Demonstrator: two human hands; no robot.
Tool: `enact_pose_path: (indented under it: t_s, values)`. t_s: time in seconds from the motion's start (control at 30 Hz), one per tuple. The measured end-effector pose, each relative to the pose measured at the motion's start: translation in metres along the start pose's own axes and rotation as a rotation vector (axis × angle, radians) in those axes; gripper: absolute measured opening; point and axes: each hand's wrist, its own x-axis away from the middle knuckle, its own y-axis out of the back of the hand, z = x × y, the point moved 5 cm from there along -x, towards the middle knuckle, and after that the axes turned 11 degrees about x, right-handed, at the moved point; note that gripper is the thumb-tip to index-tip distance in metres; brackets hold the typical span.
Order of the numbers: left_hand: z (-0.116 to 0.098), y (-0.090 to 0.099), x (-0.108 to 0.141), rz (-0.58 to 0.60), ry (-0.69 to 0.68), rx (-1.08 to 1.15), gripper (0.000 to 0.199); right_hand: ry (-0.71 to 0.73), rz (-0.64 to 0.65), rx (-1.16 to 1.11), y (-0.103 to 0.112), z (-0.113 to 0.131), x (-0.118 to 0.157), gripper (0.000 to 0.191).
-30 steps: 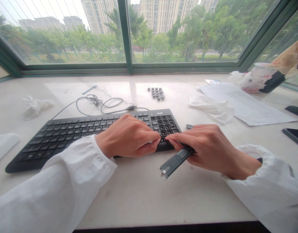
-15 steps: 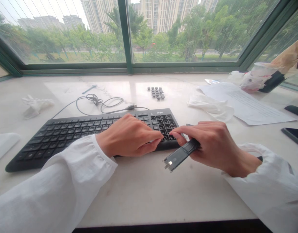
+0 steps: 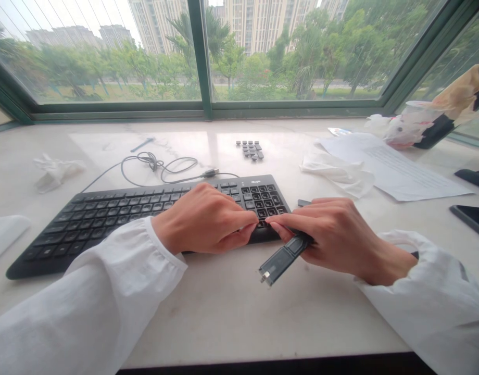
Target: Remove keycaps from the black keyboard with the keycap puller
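Head view: my right hand (image 3: pixel 335 234) grips a black tool (image 3: pixel 284 258); my left hand (image 3: pixel 208 219) is pinched, contents hidden. Keyboard (image 3: pixel 97 219), toward nine o'clock, looks light, stiff: hold its edges.

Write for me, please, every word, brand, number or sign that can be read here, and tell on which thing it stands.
No text can be read with certainty.
Keyboard: a pale logo on the top edge, at the right, too blurred to read.
Keys at the near left: small light marks, too small to read.
Paper: lines of print, too faint and small to read.
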Motion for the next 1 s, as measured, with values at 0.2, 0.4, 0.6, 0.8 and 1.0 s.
enact_pose_path:
  t_s: [0.2,0.4,0.6,0.8,1.0]
  values:
    - [-0.0014,0.002,-0.001,0.023,-0.014,0.011,0.024,0.01,0.039,-0.02,-0.0013,0.0002,-0.0004,0.019]
    - [-0.0012,0.0015,-0.0007,0.036,-0.018,0.024,0.021,0.012,0.08,-0.039,-0.0028,-0.0017,0.0,0.018]
    - [-0.0025,0.0014,-0.0005,0.016,-0.025,0.02,0.021,0.011,0.106,-0.059,-0.0043,-0.0034,0.0009,0.021]
    - [-0.0016,0.0006,-0.002,0.013,0.017,0.046,0.022,0.032,0.093,-0.06,-0.0042,-0.0046,0.0022,0.021]
    - [-0.0009,0.0007,-0.0035,0.007,0.069,0.061,0.023,0.094,0.074,-0.011,-0.0033,-0.0043,0.002,0.021]
